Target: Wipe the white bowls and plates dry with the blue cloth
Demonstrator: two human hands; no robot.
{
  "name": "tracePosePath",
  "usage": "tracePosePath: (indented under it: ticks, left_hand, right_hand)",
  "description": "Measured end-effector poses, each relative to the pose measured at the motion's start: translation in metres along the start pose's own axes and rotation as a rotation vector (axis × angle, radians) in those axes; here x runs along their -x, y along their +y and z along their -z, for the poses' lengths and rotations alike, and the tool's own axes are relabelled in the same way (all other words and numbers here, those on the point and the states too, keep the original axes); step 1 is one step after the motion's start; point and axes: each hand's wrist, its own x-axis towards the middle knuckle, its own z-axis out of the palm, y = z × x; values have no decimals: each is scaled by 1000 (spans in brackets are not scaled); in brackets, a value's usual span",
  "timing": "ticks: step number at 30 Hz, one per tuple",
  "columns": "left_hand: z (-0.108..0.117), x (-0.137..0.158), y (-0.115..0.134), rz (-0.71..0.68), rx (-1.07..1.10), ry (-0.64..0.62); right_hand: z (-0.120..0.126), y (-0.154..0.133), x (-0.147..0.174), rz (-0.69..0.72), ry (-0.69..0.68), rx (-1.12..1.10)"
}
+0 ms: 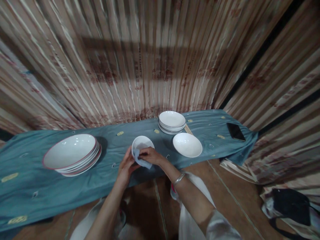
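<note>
While wiping appears part-done, one blue-covered table [110, 180] in use.
Table's left: large-bowl stack [71, 151]; right: plate stack [172, 119], lone dish [187, 144], wiped or not unclear; middle: small bowl [143, 140] clasped by left hand [127, 162], right hand [150, 155] pinching cloth [144, 163] inside.

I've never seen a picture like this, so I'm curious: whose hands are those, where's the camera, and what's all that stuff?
There's no machine here. Each grip is just a person's own bare hand. The one picture comes from a camera on that person's head, looking forward and down.

The left hand holds a small white bowl. The right hand holds a pale cloth against it.

On the blue-green tablecloth, a stack of red-rimmed dishes stands on the left. Farther right are a stack of dark-rimmed dishes, a single white dish and a flat dark object, perhaps a phone.
</note>
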Motion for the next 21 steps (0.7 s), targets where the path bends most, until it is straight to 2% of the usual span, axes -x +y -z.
tracePosePath:
  ticks: [6,11,16,21]
  left_hand:
    - [-5,1,1,-28,-83,50]
    - [-6,1,0,-34,-88,48]
    - [-5,1,-1,-40,-88,36]
    - [-5,1,-1,-44,-88,29]
  right_hand:
    - [4,-3,14,-1,16,590]
    - [8,-11,19,-102,73,900]
    - [12,-10,9,-155,265,894]
    - [11,-2,-3,25,414,648]
